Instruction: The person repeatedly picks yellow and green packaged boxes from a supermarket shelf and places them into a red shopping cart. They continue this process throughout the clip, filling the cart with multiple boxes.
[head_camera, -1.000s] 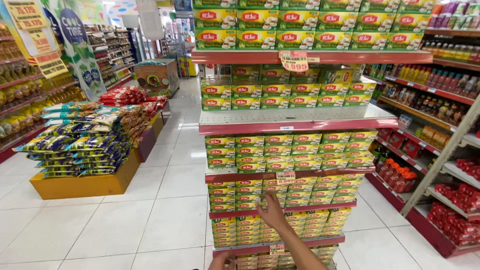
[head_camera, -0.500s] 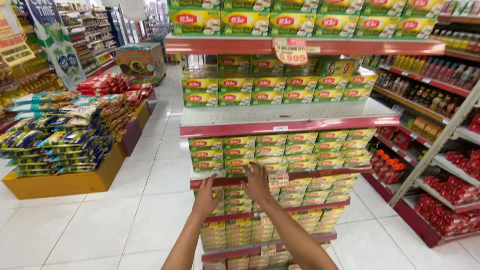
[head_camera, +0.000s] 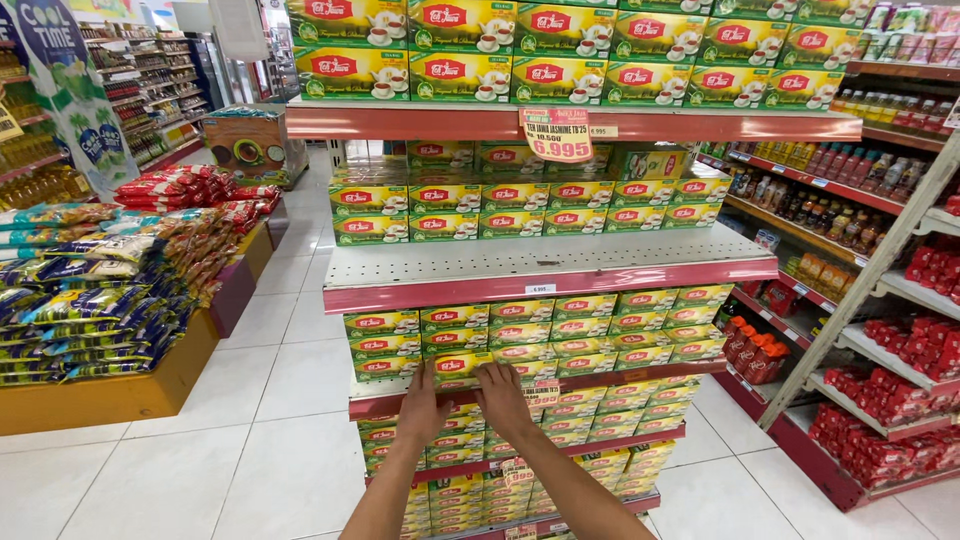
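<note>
We have both hands on one green-and-yellow tea box (head_camera: 462, 369) at the front edge of the red shelf (head_camera: 620, 378), left hand (head_camera: 420, 408) and right hand (head_camera: 503, 398) clasping its ends, its long axis lying crosswise between them.

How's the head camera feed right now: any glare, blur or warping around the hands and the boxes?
Head view: bright, even store light; both hands, left hand and right hand, look sharp on the yellow-green boxes. Floor tiles show soft glare. The shelf edge bows slightly and the right-hand racks lean, a wide-lens warp. Far aisle shelves are too small for detail.
</note>
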